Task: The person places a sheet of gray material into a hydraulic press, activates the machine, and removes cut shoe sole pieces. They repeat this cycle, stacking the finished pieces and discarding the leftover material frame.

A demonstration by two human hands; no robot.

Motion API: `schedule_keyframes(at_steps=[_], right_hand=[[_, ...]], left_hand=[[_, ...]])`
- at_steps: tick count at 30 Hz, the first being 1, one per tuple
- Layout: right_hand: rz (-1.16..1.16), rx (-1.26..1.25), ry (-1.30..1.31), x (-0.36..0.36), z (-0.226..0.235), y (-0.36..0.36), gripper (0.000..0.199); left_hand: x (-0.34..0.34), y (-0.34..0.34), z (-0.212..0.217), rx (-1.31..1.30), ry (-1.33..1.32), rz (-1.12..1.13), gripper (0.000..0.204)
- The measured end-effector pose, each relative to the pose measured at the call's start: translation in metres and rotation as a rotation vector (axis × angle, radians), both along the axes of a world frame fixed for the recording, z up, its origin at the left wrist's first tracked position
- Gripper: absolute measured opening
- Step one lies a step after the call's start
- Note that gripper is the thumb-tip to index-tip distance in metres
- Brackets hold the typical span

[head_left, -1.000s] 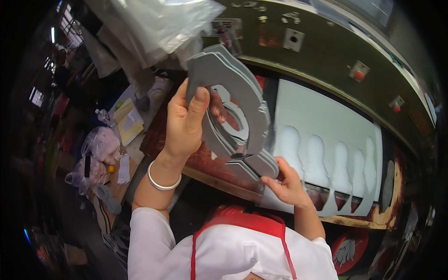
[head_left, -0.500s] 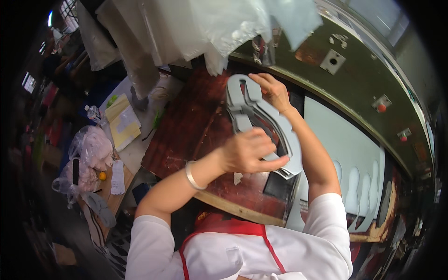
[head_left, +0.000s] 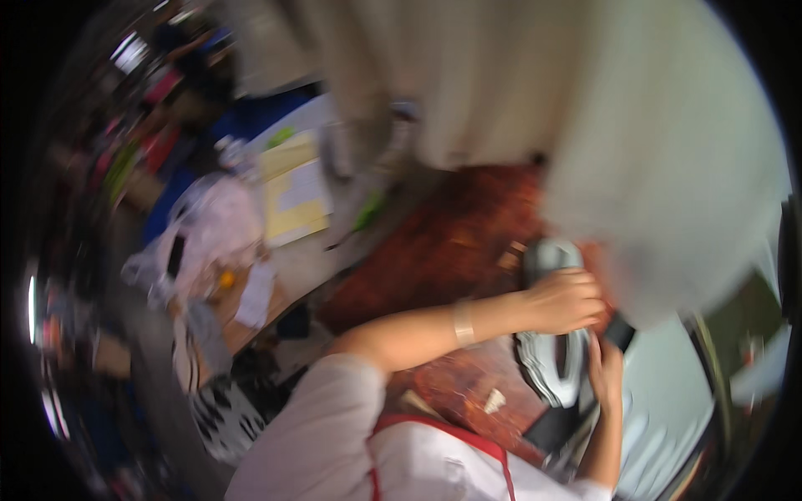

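A stack of grey shoe-upper-shaped cut pieces (head_left: pixel 545 367), with an opening through its middle, lies on the red-brown board (head_left: pixel 451 242). Over the middle of the stack is my left hand (head_left: pixel 566 301), its fingers curled and closed on the pieces; a pale band circles that wrist. My right hand (head_left: pixel 608 371) is at the stack's right edge, thumb and fingers stretched forward and apart. Motion blurs both hands, and the left one covers part of the stack. Whether the right fingers press on the edge is unclear.
Pale translucent sheets (head_left: pixel 668 150) hang over the far right. A light grey sheet (head_left: pixel 668 392) with cut outlines lies to the right. On the left table are yellow papers (head_left: pixel 296 196), a plastic bag with pink contents (head_left: pixel 213 221) and a small orange fruit (head_left: pixel 226 278). Scraps (head_left: pixel 494 401) lie on the board.
My view has swung, so the hanging sheets now fill the upper right. The stack lies lower on the board; my right hand has come from its far end to its near right side.
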State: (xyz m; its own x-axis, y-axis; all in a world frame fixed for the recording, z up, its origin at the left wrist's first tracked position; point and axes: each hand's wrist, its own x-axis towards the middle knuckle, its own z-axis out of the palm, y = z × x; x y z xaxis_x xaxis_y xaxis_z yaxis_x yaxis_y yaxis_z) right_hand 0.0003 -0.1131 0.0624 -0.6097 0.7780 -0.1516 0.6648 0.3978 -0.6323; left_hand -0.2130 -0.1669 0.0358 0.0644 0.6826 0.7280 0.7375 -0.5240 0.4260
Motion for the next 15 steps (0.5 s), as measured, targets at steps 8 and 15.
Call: schedule_keyframes(at_steps=[8,15], right_hand=[[-0.107,0.046,-0.557,-0.006,0.036,-0.082,0.064],[-0.061,-0.199,0.017,0.017,-0.015,-0.035,0.033]], left_hand=[[-0.012,0.087,-0.018,-0.852,0.574,-0.062,0.046],[-0.001,0.108,-0.033,-0.864,0.664,-0.196,0.058]])
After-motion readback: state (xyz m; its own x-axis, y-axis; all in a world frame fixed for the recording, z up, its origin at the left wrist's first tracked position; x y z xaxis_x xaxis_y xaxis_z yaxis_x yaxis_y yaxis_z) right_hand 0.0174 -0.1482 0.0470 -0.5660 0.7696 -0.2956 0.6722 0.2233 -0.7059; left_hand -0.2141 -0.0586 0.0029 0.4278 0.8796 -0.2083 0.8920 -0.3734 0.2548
